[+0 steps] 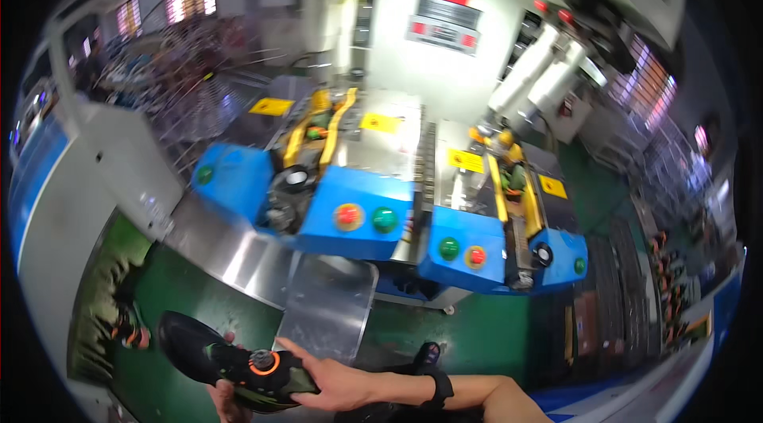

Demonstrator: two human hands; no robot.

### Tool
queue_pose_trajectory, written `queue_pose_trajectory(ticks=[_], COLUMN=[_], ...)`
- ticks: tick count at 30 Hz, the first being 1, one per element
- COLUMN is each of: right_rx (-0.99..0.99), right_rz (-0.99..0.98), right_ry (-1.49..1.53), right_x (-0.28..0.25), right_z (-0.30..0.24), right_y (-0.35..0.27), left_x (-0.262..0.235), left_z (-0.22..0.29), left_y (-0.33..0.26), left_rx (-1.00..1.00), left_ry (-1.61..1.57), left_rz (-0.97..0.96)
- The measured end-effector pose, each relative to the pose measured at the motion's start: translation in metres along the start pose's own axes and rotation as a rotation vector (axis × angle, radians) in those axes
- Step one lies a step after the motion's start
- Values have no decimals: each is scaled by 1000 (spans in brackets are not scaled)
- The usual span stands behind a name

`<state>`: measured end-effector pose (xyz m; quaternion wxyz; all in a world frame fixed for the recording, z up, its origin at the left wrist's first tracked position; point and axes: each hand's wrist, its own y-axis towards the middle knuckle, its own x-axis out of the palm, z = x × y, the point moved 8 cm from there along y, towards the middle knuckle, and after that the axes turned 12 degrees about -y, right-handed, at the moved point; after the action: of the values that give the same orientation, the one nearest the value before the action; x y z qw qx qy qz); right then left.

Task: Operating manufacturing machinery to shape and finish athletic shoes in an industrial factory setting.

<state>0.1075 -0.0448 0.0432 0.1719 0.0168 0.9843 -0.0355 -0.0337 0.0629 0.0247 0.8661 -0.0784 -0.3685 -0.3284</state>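
Note:
I hold a black and olive shoe with an orange round dial on its top, low in the view over the green belt. My right hand reaches in from the right and grips the shoe's heel end; a black band sits on that wrist. My left hand is under the shoe, mostly hidden, with fingers curling round its side. The toe points left.
Two blue machines with red and green round buttons and yellow guards stand ahead. A shiny metal chute slopes down between them and me. Another shoe lies at the left. Racks of shoes line the right.

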Motion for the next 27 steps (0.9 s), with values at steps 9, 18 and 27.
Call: queue_pose_trajectory(ticks=[9, 18, 27], right_rx=[318, 322, 350], right_rz=[599, 1191, 1309], right_ry=[323, 571, 635], right_x=[-254, -408, -429], right_z=[171, 178, 215], right_y=[-257, -451, -503], left_x=[253, 493, 522], left_z=[-281, -479, -663], left_y=[25, 184, 294], left_rx=[-373, -570, -119], left_ry=[121, 723, 897], left_rz=[29, -454, -368])
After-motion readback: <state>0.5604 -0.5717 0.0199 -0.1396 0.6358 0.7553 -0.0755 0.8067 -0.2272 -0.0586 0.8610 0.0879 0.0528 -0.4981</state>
